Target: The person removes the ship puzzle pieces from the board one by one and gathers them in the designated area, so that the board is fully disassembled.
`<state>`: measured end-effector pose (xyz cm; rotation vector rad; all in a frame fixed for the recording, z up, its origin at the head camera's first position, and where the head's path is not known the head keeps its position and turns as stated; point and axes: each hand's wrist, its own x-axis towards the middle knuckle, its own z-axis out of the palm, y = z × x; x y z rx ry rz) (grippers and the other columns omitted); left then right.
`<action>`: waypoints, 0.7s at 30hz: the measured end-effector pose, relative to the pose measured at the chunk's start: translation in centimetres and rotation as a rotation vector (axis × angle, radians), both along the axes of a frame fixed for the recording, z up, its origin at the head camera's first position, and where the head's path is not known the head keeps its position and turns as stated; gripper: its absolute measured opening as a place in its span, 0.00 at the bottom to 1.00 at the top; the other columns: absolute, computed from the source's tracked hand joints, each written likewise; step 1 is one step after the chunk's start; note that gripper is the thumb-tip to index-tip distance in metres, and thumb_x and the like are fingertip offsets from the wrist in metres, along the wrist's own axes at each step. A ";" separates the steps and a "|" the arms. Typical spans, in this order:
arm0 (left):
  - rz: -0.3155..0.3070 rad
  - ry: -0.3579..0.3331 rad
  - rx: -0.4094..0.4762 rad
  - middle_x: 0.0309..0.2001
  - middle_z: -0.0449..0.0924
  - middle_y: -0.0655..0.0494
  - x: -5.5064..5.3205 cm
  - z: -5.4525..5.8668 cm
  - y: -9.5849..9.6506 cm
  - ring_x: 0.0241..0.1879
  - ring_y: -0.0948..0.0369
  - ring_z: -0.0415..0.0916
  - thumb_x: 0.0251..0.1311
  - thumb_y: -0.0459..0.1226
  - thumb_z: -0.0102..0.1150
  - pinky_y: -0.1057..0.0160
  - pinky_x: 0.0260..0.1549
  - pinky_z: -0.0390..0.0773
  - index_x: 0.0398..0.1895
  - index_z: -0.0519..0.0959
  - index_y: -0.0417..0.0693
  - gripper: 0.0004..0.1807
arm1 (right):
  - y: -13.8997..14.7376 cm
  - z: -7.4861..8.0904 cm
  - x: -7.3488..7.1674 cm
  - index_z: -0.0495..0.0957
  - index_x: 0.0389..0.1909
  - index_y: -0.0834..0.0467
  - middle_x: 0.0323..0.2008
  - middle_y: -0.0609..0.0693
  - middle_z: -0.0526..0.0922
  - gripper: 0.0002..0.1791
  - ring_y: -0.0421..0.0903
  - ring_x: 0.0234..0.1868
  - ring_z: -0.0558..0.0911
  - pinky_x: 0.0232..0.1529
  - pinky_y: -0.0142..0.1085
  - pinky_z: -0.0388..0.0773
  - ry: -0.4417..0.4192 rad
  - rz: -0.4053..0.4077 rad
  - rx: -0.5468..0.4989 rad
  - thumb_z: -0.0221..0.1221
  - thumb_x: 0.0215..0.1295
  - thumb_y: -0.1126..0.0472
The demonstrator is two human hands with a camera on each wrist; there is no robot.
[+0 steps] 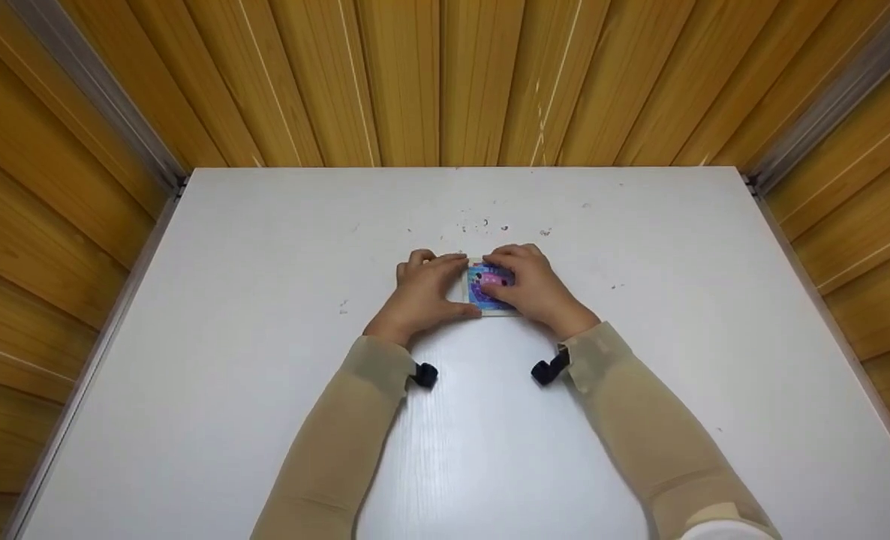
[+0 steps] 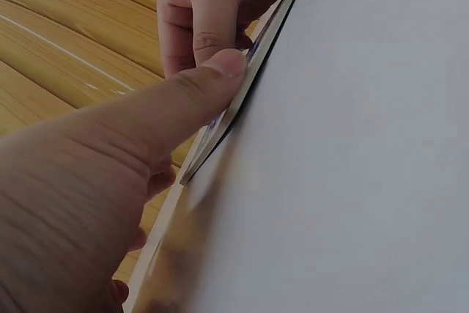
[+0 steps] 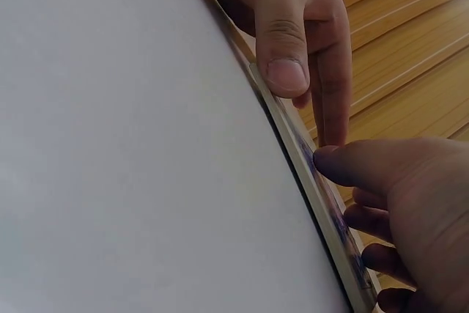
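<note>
A small flat picture board [image 1: 499, 306] with a pale rim and a blue, pink and purple picture lies on the white table. My left hand [image 1: 424, 292] holds its left side in the head view, thumb at the near edge and fingertips at the far edge. In the left wrist view that thumb [image 2: 226, 62] lies over the rim. My right hand [image 1: 539, 285] reaches over the board's right part, thumb and fingertips spread on the picture. The right wrist view shows the right thumb [image 3: 327, 157] touching the picture, the other fingers bent beside it. The right hand covers part of the picture.
The white table [image 1: 227, 375] has scattered dark marks [image 1: 485, 223] beyond the board. Wood-look panelled walls [image 1: 400, 82] stand behind it and at both sides. Small black devices [image 1: 424, 375] show at both sleeve cuffs. A white round object [image 1: 726, 529] appears at the bottom right.
</note>
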<state>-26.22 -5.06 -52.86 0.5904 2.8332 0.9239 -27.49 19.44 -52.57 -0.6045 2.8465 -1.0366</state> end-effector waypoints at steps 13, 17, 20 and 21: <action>-0.008 -0.026 0.006 0.85 0.73 0.63 1.0 0.1 -1.0 0.79 0.46 0.60 0.54 0.64 0.86 0.41 0.79 0.60 0.83 0.77 0.55 0.55 | -1.1 0.7 0.9 0.86 0.70 0.58 0.71 0.60 0.81 0.29 0.64 0.71 0.74 0.79 0.62 0.69 -0.004 0.035 0.085 0.73 0.75 0.48; 0.006 -0.025 -0.003 0.85 0.73 0.64 1.0 0.1 -0.8 0.78 0.47 0.61 0.52 0.64 0.87 0.41 0.79 0.62 0.83 0.78 0.56 0.55 | -1.2 0.9 0.9 0.86 0.68 0.59 0.73 0.62 0.80 0.27 0.65 0.73 0.74 0.81 0.63 0.67 -0.028 0.030 0.096 0.73 0.75 0.49; 0.012 -0.028 -0.005 0.84 0.73 0.64 1.1 0.1 -0.7 0.79 0.47 0.61 0.52 0.64 0.87 0.41 0.79 0.62 0.83 0.78 0.56 0.55 | -1.4 1.1 1.0 0.85 0.69 0.59 0.74 0.62 0.79 0.27 0.65 0.74 0.73 0.82 0.63 0.66 -0.042 0.025 0.122 0.72 0.76 0.50; 0.013 -0.028 -0.005 0.84 0.73 0.64 1.1 0.1 -0.7 0.78 0.47 0.62 0.52 0.64 0.87 0.41 0.79 0.62 0.83 0.78 0.56 0.55 | -1.4 1.2 1.0 0.85 0.69 0.59 0.74 0.62 0.78 0.26 0.65 0.74 0.73 0.82 0.63 0.66 -0.048 0.023 0.131 0.72 0.76 0.51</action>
